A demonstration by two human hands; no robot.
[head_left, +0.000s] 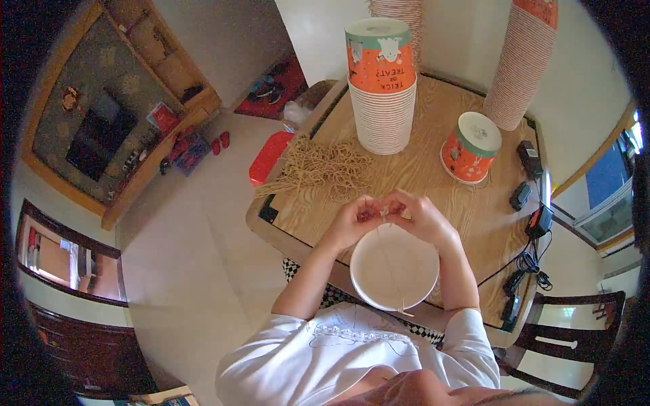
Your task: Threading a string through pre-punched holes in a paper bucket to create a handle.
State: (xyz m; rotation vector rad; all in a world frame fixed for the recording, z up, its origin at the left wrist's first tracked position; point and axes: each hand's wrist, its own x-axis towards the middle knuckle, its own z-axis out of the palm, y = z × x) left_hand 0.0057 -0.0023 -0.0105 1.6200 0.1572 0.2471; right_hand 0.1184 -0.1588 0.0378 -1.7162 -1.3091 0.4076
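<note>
Left hand, right hand meet at far rim of bucket, over near edge of surface; fingers pinch cord, seemingly fastening it; next likely needs snug pull

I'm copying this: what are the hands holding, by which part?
The left hand and right hand seem to pinch the thin string near the far rim of the white bucket; the pinched part is hidden.

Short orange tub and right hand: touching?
Apart; the head view shows bare tabletop between the short orange tub and the right hand.
</note>
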